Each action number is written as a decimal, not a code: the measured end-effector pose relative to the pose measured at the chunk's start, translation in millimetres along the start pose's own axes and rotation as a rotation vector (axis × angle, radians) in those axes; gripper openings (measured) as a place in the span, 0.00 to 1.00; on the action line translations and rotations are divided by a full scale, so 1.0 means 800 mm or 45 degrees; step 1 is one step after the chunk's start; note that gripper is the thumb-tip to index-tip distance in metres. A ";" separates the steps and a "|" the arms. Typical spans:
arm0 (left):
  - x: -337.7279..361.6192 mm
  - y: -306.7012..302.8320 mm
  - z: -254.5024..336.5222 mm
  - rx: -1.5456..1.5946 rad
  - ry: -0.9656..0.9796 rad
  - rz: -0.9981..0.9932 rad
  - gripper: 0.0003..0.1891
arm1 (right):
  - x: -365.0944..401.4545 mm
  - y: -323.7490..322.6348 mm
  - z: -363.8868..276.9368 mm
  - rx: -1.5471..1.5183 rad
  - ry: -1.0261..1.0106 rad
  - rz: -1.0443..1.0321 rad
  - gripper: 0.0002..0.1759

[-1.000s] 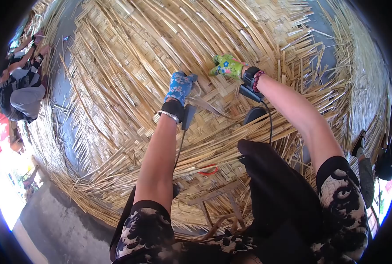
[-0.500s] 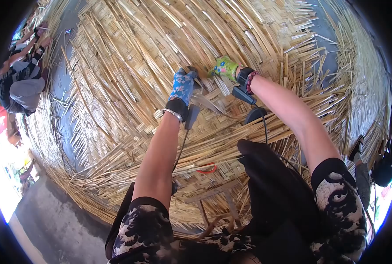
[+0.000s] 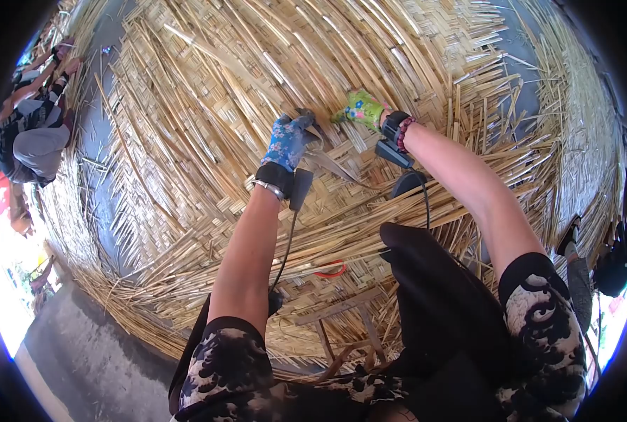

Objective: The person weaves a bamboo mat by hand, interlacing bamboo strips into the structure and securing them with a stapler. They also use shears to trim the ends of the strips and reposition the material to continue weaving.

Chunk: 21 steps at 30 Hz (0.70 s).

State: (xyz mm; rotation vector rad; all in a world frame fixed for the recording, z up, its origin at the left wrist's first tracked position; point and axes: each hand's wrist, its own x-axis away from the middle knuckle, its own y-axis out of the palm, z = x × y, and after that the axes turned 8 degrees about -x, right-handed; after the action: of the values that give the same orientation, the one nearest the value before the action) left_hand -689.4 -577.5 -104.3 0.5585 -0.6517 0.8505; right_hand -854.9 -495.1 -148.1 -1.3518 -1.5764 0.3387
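Observation:
My left hand [image 3: 289, 141], in a blue flowered glove with grey fingertips, is closed round a flat reed strip [image 3: 218, 56] near the middle of a large woven reed mat [image 3: 236, 190]. The pale strip runs from the fingers toward the upper left, and a curved length [image 3: 342, 171] shows below the hand. Just right of it is my right hand [image 3: 363, 110], in a green flowered glove. Its fingers are bent together low on the weave, with the tips blurred, and what they hold cannot be made out.
Loose reeds [image 3: 349, 228] lie across the mat in front of my knees. A red ring-shaped thing [image 3: 330, 269] and a small wooden stool [image 3: 349, 320] are close to me. Another person [image 3: 35, 141] crouches at the far left. Grey floor [image 3: 102, 352] shows at lower left.
My left hand has shifted slightly left and tilted. A pale strip now stretches from it to the upper left, across the lengthwise reeds. The right hand has hardly moved.

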 end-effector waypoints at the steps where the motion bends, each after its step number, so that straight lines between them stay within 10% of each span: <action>1: 0.000 0.000 0.001 0.000 0.000 0.001 0.07 | 0.005 0.003 -0.004 0.000 -0.001 0.000 0.17; 6: -0.007 0.005 0.002 -0.503 0.096 0.162 0.05 | 0.082 0.049 -0.029 -2.496 0.162 0.361 0.24; 11: -0.013 0.010 0.018 -0.872 0.115 0.096 0.06 | 0.134 0.069 -0.069 -0.454 -0.186 0.035 0.30; 14: -0.006 0.022 0.027 -0.847 0.148 0.009 0.07 | 0.122 0.096 -0.058 -1.201 0.134 -0.196 0.34; 17: -0.018 0.026 0.036 -1.271 0.281 -0.532 0.10 | 0.129 0.078 -0.073 -0.485 -0.238 -0.013 0.27; 21: -0.014 0.045 0.048 -1.657 0.295 -0.578 0.11 | 0.146 0.084 -0.083 -0.451 -0.176 0.046 0.27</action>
State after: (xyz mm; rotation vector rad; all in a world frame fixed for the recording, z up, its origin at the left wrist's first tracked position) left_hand -735.7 -589.8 -79.7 -0.5591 -0.6854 -0.0439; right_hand -749.1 -395.9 -109.1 -1.6575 -1.7880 0.1821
